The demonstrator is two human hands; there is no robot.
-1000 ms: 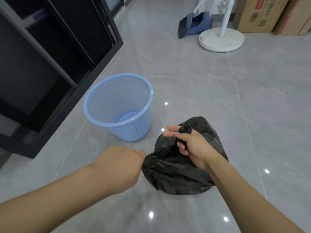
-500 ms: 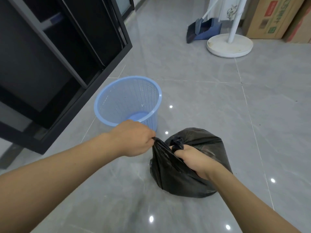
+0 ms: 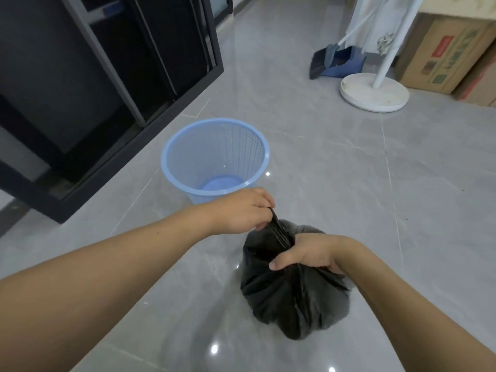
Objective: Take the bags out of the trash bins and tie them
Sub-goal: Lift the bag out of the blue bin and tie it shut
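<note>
Head view, floor (image 3: 335, 183): grey glossy tiles are carrying everything; the work is being done low on the floor, so the bag's weight is resting there and not hanging from the hands.
Dark cabinet (image 3: 107, 76): standing along the left; the bin is sitting just beside its lower frame, apart from it.
Cardboard boxes (image 3: 451, 57): stacked at the far right, well apart from the work.
White stand (image 3: 374, 93): round base on the floor near the boxes, with a blue dustpan (image 3: 341, 63) leaning just behind it; neither is taking part.
Blue bin (image 3: 214, 159): standing upright and empty, its bare bottom showing; no liner is sitting in it, so I judge the removal step done for this bin.
Black bag (image 3: 292, 299): resting on the floor just in front of the bin, bulging below, its mouth gathered into a neck at the top.
Left hand (image 3: 239, 210): fingers are pinching closed on a stretched strip of the bag's mouth, pulling it up and away, probably to draw it taut for a knot.
Right hand (image 3: 311, 252): fingers are wrapping closed around the gathered neck, pressing down, apparently anchoring the bag against the left hand's pull.
Step in hand: tying; no finished knot is visible.
</note>
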